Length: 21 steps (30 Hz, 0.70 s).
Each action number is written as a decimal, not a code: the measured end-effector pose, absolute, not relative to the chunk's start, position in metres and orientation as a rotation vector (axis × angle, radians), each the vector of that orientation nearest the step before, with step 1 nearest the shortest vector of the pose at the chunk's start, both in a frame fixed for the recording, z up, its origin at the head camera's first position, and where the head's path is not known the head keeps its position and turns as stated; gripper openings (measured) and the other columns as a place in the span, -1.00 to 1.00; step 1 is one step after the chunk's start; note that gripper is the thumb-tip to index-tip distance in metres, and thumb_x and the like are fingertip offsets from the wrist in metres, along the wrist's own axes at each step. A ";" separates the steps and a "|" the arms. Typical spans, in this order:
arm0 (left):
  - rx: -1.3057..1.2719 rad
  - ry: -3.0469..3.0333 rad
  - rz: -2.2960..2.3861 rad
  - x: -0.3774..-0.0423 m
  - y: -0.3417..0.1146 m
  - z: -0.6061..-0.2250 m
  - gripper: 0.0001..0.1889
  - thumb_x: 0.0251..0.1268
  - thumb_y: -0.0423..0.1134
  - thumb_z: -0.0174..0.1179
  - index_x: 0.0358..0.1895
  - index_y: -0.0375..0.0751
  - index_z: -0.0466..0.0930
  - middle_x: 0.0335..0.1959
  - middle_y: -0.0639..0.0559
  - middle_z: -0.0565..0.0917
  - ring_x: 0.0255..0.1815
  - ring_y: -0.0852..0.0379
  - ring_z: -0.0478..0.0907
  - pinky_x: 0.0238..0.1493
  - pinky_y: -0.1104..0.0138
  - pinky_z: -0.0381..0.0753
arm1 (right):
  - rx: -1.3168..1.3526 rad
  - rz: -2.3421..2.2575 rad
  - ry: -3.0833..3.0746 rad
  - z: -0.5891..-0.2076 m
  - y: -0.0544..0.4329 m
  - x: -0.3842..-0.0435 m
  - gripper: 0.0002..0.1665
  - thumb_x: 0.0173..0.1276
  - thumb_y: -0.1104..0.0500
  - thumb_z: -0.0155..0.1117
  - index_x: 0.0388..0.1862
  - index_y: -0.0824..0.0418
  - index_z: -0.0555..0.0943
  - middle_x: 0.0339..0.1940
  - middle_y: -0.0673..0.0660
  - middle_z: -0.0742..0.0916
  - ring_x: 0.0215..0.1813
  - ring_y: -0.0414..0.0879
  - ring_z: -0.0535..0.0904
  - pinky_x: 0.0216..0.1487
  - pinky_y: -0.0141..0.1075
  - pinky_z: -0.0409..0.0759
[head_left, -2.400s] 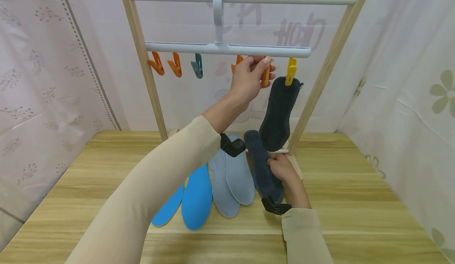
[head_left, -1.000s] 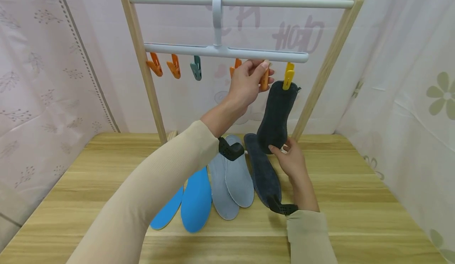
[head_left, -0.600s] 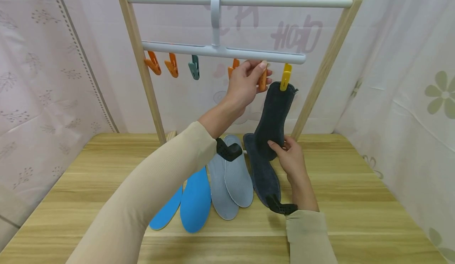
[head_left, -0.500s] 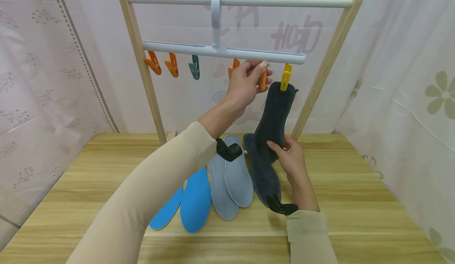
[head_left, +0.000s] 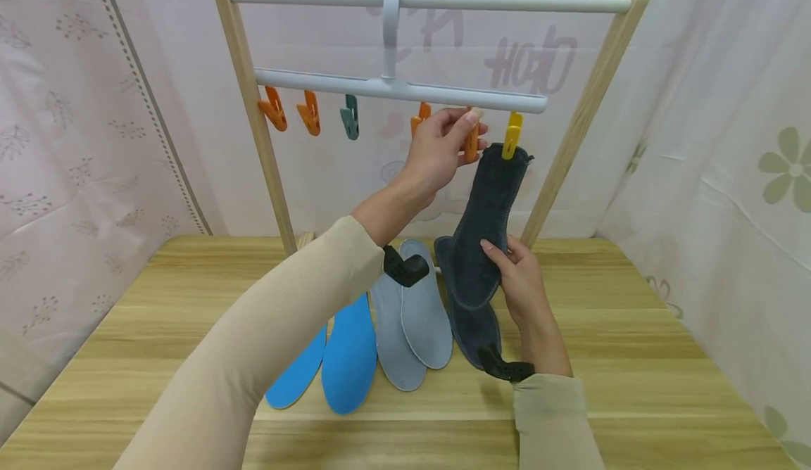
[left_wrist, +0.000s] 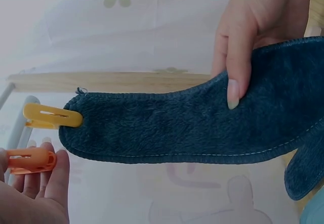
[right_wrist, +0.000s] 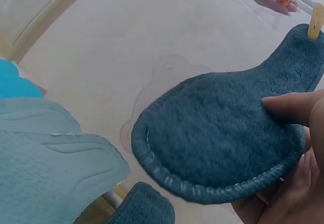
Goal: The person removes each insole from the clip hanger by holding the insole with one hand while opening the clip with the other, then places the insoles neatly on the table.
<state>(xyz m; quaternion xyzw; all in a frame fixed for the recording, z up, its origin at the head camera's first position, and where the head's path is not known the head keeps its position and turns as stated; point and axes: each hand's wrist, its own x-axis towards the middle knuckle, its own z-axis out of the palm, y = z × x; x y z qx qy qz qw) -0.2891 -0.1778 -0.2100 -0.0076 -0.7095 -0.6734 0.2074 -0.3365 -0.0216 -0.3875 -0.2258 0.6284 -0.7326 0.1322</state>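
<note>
My left hand pinches an orange clothespin under the white hanger bar. To its right, a yellow clothespin clips the narrow top end of a dark fuzzy insole. My right hand holds that insole by its right edge near the wide end, thumb on the front face and the other fingers behind. In the right wrist view the wide end of the insole tilts outward. A second dark insole lies on the table below, partly covered by the first.
Two grey insoles overlap on the wooden table, with two blue insoles left of them. Further orange clips and a green clip hang from the bar. A wooden-legged rack carries the hanger.
My right hand has left the dark insole on the table and taken hold of the hanging one, drawing its wide end toward me. The left hand stays on the orange clothespin.
</note>
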 end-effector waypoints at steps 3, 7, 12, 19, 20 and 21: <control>-0.033 -1.982 -1.885 -0.289 -0.177 -0.210 -0.60 0.58 -0.05 0.03 0.27 -0.23 0.46 0.11 -0.14 0.68 0.01 0.03 0.71 0.08 0.38 0.73 | -0.676 -2.144 1.796 -0.387 -0.022 -0.336 -0.43 0.57 0.13 0.15 0.44 0.37 0.39 -0.23 -0.23 0.80 -0.14 -0.32 0.75 -0.06 -0.44 0.72; -0.046 -1.990 -1.898 -0.288 -0.176 -0.211 -0.58 0.58 -0.05 0.04 0.30 -0.21 0.46 0.12 -0.12 0.68 0.03 0.04 0.71 0.10 0.35 0.73 | -0.700 -2.154 1.760 -0.387 -0.021 -0.336 -0.45 0.59 0.16 0.12 0.46 0.33 0.37 -0.24 -0.21 0.81 -0.15 -0.30 0.77 -0.09 -0.42 0.73; -0.049 -1.989 -1.904 -0.286 -0.176 -0.213 -0.54 0.57 -0.03 0.06 0.37 -0.18 0.44 0.14 -0.09 0.69 0.05 0.03 0.71 0.11 0.33 0.73 | -0.718 -2.160 1.739 -0.387 -0.021 -0.336 -0.50 0.60 0.19 0.10 0.43 0.30 0.38 -0.24 -0.20 0.81 -0.16 -0.29 0.78 -0.11 -0.41 0.75; -0.042 -1.943 -1.919 -0.285 -0.176 -0.215 -0.55 0.57 -0.06 0.08 0.36 -0.18 0.44 0.14 -0.08 0.71 0.06 0.02 0.72 0.08 0.33 0.74 | -0.740 -2.161 1.705 -0.388 -0.020 -0.336 -0.55 0.60 0.19 0.09 0.39 0.27 0.41 -0.24 -0.19 0.81 -0.18 -0.28 0.78 -0.14 -0.40 0.75; -0.042 -1.937 -1.922 -0.286 -0.176 -0.215 -0.56 0.57 -0.06 0.08 0.35 -0.19 0.45 0.13 -0.08 0.71 0.06 0.01 0.72 0.08 0.33 0.74 | -0.740 -2.160 1.702 -0.387 -0.020 -0.336 -0.55 0.60 0.19 0.09 0.39 0.27 0.41 -0.24 -0.18 0.81 -0.18 -0.28 0.78 -0.14 -0.40 0.75; -0.043 -1.931 -1.926 -0.286 -0.176 -0.216 -0.56 0.57 -0.07 0.08 0.35 -0.19 0.45 0.12 -0.07 0.71 0.06 0.01 0.72 0.07 0.33 0.74 | -0.740 -2.160 1.698 -0.387 -0.020 -0.336 -0.54 0.60 0.19 0.09 0.40 0.27 0.41 -0.24 -0.19 0.82 -0.18 -0.28 0.78 -0.13 -0.40 0.75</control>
